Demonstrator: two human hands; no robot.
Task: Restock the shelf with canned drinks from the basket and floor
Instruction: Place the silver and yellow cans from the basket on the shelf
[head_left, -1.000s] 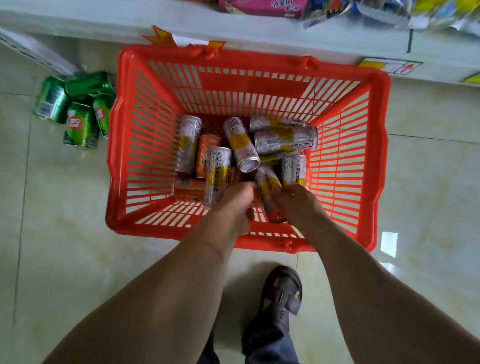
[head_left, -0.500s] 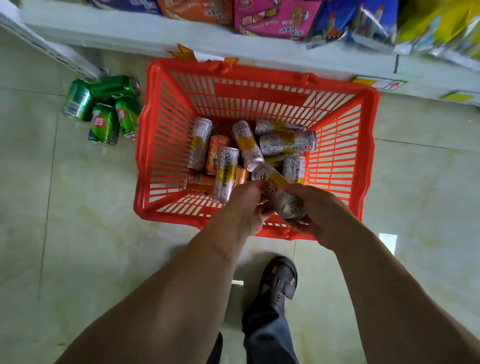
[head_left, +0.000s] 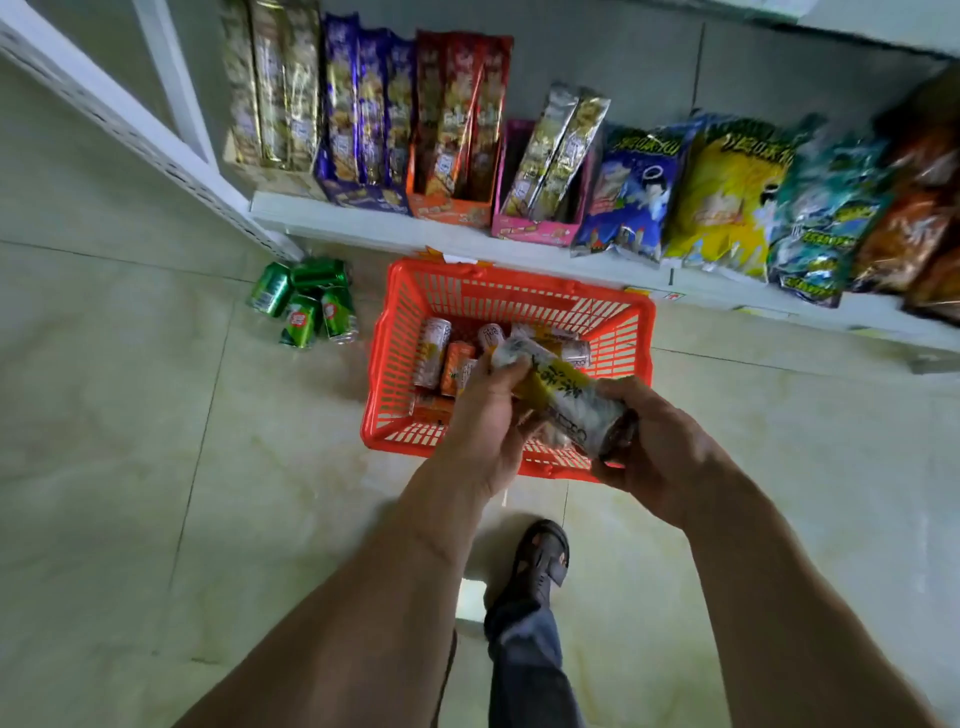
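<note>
- A silver-and-yellow can (head_left: 558, 395) is gripped at its ends by the left hand (head_left: 485, 415) and right hand (head_left: 657, 449), fingers curled.
- It is held above the red basket (head_left: 387, 364) of cans.

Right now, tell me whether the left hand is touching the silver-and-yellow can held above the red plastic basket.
Touching. The head view shows the left hand with fingers curled round the silver-and-yellow can.

No legible text on cans (head_left: 558, 395) or packets (head_left: 727, 197).
</note>
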